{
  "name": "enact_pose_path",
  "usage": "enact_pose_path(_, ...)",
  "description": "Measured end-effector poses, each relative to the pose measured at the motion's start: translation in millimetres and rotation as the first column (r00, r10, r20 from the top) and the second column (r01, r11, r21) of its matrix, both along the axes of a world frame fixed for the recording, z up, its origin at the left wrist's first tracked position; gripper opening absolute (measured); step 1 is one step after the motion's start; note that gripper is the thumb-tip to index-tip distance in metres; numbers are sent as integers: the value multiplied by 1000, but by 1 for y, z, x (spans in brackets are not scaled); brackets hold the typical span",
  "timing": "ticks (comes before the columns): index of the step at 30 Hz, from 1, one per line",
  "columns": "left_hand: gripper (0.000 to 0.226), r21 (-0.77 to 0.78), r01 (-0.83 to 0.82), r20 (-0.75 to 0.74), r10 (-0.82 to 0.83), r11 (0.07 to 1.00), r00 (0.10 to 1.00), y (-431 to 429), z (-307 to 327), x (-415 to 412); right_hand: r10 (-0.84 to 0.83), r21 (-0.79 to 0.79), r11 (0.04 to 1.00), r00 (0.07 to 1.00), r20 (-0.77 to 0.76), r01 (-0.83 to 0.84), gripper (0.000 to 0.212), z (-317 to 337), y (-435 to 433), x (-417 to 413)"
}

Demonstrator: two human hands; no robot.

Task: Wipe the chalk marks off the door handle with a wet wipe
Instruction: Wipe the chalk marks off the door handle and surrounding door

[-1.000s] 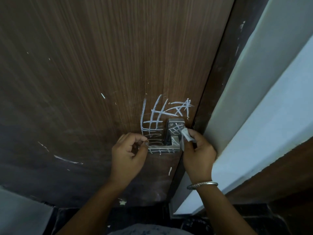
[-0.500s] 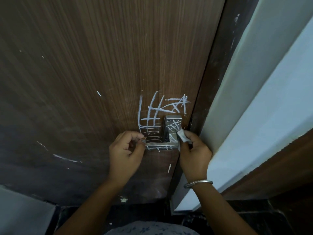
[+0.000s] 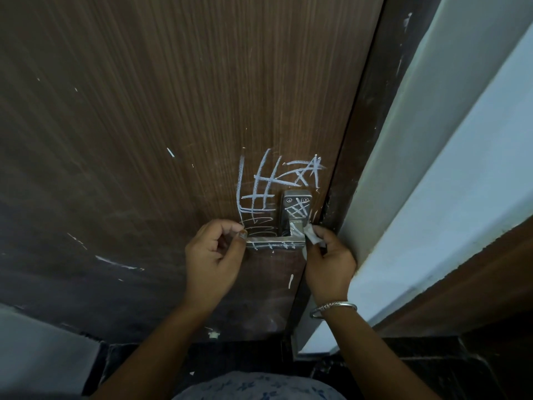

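A brown wooden door (image 3: 173, 140) fills our view, scribbled white around the door handle (image 3: 274, 243). Our right hand (image 3: 328, 264) pinches the wet wipe (image 3: 313, 235) at the handle's bend, with chalk marks (image 3: 297, 210) just above those fingertips. Our left hand (image 3: 212, 255) curls at the handle's free end; whether it grips, we cannot tell. Pressing hard could swing the handle and smear chalk. Our fingers hide most of the wipe.
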State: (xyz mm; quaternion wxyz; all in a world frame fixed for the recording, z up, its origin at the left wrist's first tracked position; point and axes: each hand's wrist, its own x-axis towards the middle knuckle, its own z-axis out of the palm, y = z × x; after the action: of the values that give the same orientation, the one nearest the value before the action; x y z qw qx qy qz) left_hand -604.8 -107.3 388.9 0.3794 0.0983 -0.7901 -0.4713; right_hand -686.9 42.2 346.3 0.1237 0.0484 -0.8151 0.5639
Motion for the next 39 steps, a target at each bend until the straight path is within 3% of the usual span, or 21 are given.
enact_pose_path(2, 5, 6, -2, 8, 2, 1000, 1000, 1, -1, 0, -11, 7, 1000, 999, -40, 11, 28, -2, -1, -1)
enact_pose_path(4, 4, 4, -1, 8, 1, 1000, 1000, 1, -1, 1, -21, 14, 1000, 1000, 19, 21, 28, -9, -3, 0)
enact_pose_path(7, 4, 6, -5, 8, 5, 1000, 1000, 2, 0, 1, 2, -100, 995, 969, 249, 24, 24, -20, -6, 1)
enact_pose_path(10, 4, 4, 0, 4, 0, 1000, 1000, 2, 0, 1, 106, -332, 939, 848, 520, 86, 18, -21, -13, 2)
enact_pose_path(11, 4, 4, 2, 3, -2, 1000, 1000, 2, -1, 1, 174, -450, 882, 790, 588, 141, 20, -20, -15, 1)
enact_pose_path(13, 4, 6, 4, 0, -4, 1000, 1000, 1, -1, 1, 351, -683, 671, 688, 636, 289, 23, -17, -20, 1)
enact_pose_path(15, 4, 13, -8, 0, 8, 1000, 1000, 1, -2, 2, 478, -772, 497, 618, 624, 395, 24, -12, -24, 2)
enact_pose_path(17, 4, 14, -11, 0, 11, 1000, 1000, 0, -3, 3, 535, -785, 441, 574, 620, 436, 23, -9, -26, 3)
enact_pose_path(24, 3, 50, 2, 16, -3, 999, 1000, -3, -7, 6, 594, -748, 459, 461, 659, 479, 24, -5, -38, 6)
enact_pose_path(26, 13, 65, 14, 7, -14, 998, 1000, -2, -7, 7, 608, -748, 462, 444, 658, 476, 23, -5, -37, 6)
enact_pose_path(31, 18, 159, -29, 3, 29, 987, 1000, -4, -11, 10, 586, -749, 428, 475, 656, 506, 24, -6, -28, 1)
enact_pose_path(36, 20, 231, -69, 203, 22, 971, 979, -3, -32, 6, 630, -760, 445, 438, 641, 473, 26, -2, -41, 9)
enact_pose_path(39, 15, 314, 16, 372, -139, 949, 918, 7, -43, 1, 658, -778, 500, 416, 627, 381, 23, -2, -47, 15)
